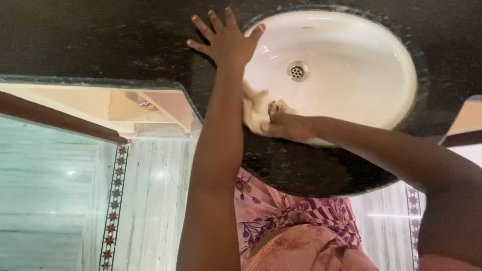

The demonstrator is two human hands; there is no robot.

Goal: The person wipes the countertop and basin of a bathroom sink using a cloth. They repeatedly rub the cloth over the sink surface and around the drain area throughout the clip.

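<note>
Black granite counter (pixel 125 40), white oval sink (pixel 371 90); marble floor (pixel 50 200) below.

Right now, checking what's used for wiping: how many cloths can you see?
1: a pale cloth gripped by the right hand at the sink basin's near-left rim; part may be hidden behind the left forearm.

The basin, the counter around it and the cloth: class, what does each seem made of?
The basin looks like glazed white ceramic: smooth, with bright reflections. The counter looks like polished dark speckled stone, perhaps granite. The cloth under the right hand looks like soft, crumpled cream fabric.
</note>
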